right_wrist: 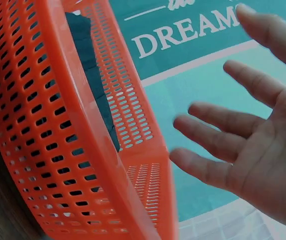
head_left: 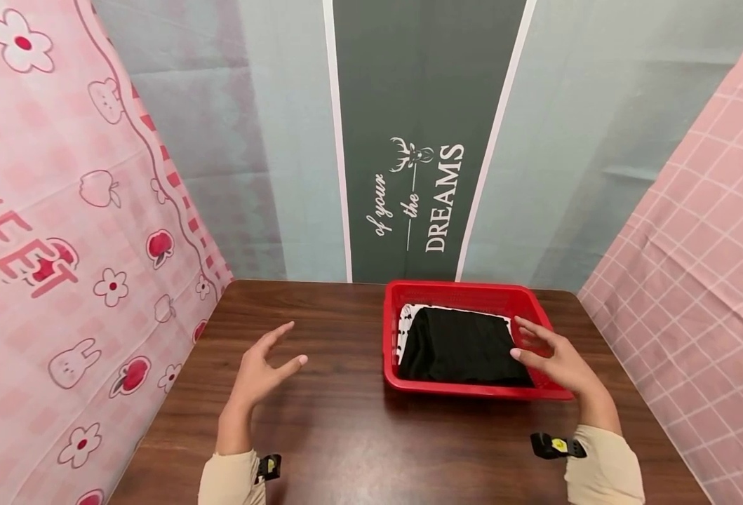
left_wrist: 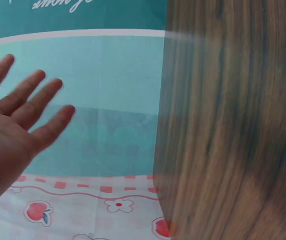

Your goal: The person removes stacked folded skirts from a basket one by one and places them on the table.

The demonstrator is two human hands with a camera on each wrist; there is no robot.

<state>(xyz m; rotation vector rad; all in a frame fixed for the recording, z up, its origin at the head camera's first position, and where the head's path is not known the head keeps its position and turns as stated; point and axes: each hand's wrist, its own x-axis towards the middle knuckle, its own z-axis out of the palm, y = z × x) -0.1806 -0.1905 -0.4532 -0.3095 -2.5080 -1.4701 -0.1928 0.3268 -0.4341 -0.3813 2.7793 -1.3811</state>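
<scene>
A red plastic basket (head_left: 478, 390) with slotted walls stands toward the back right of the table. Inside it lies a folded black cloth (head_left: 462, 344), on top of a white cloth with black spots (head_left: 404, 330) that shows only along its left and back edges. My right hand (head_left: 554, 354) hovers over the basket's right end, fingers spread and holding nothing; in the right wrist view the fingers (right_wrist: 218, 135) are apart beside the basket's rim. My left hand (head_left: 262, 368) is held above the table left of the basket, with fingers extended and nothing in it.
The brown wooden table (head_left: 346, 449) reaches back to a green and grey curtain (head_left: 403, 84) with white lettering. A pink patterned cloth (head_left: 62, 245) hangs on the left side, and a pink checked cloth (head_left: 699, 266) on the right. Both wrists carry black straps.
</scene>
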